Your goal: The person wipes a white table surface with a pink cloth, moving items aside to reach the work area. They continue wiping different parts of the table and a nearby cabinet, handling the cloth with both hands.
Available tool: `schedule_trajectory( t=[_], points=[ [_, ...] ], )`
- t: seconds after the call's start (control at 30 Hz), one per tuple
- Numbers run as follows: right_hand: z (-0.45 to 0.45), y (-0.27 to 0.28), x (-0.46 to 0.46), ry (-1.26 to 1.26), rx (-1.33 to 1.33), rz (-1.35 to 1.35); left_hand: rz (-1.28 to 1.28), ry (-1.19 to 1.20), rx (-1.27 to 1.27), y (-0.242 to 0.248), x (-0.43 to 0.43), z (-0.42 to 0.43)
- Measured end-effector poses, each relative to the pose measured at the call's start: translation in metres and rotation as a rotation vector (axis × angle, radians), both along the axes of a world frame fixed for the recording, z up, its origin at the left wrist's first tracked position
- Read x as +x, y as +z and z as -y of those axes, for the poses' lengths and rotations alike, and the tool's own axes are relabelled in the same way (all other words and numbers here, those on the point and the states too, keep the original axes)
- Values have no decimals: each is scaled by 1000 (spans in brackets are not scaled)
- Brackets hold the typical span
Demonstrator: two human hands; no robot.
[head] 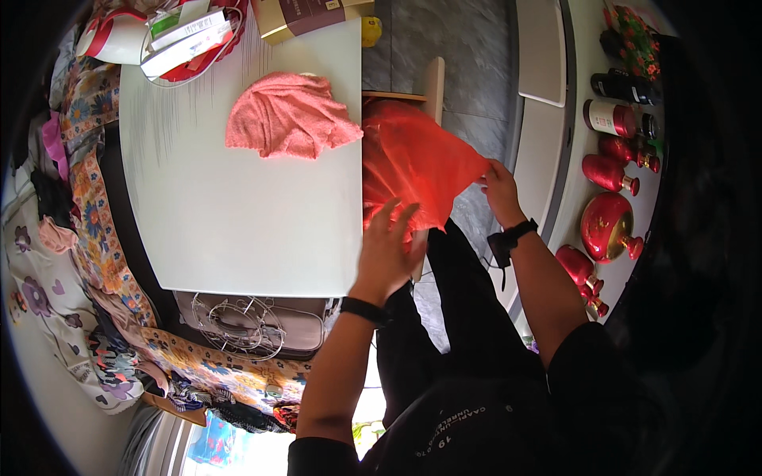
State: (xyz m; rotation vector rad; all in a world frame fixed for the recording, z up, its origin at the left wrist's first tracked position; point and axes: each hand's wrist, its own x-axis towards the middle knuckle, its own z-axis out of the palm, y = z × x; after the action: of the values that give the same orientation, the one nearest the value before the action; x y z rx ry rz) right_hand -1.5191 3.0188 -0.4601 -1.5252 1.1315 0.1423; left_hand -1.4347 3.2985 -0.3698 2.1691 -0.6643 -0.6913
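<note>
A red plastic bag [411,160] spreads over an open drawer [436,83] at the table's edge. My right hand [502,193] pinches the bag's right corner between fingers and thumb. My left hand [386,256] is at the bag's near edge, fingers apart; it looks to be against or just over the plastic. The drawer's contents are hidden under the bag. On the white table [250,232], a crumpled pink towel [292,116] lies close to the drawer.
A red basket [184,71] with boxes, a white and red kettle [113,38] and a gold and maroon box [309,18] stand at the table's far end. Red bottles [607,229] line a cabinet at right. A suitcase [292,324] with a wire hanger rack [238,324] sits at left below.
</note>
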Motion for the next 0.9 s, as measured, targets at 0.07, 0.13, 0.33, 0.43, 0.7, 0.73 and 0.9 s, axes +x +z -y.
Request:
schedule_trajectory(
  t=[0.07, 0.13, 0.33, 0.43, 0.7, 0.73, 0.9],
  points=[
    [7, 6, 0, -22, 134, -80, 108, -76, 81, -13, -13, 20],
    [5, 9, 7, -17, 233, -119, -91, -97, 190, -36, -17, 29],
    [-50, 4, 38, 538, 394, 162, -266, 106, 180, -73, -39, 0],
    [-83, 5, 34, 1016, 305, 85, -264, 126, 223, -52, -52, -33],
    [-108, -14, 6, 366, 235, 13, -650, 905, 20, -24, -32, -117],
    [-114, -18, 5, 428, 205, 17, -639, 916, 33, -23, -30, -122],
    [-143, -51, 19, 243, 92, 39, -358, 309, 332, -5, -27, -125]
  ],
)
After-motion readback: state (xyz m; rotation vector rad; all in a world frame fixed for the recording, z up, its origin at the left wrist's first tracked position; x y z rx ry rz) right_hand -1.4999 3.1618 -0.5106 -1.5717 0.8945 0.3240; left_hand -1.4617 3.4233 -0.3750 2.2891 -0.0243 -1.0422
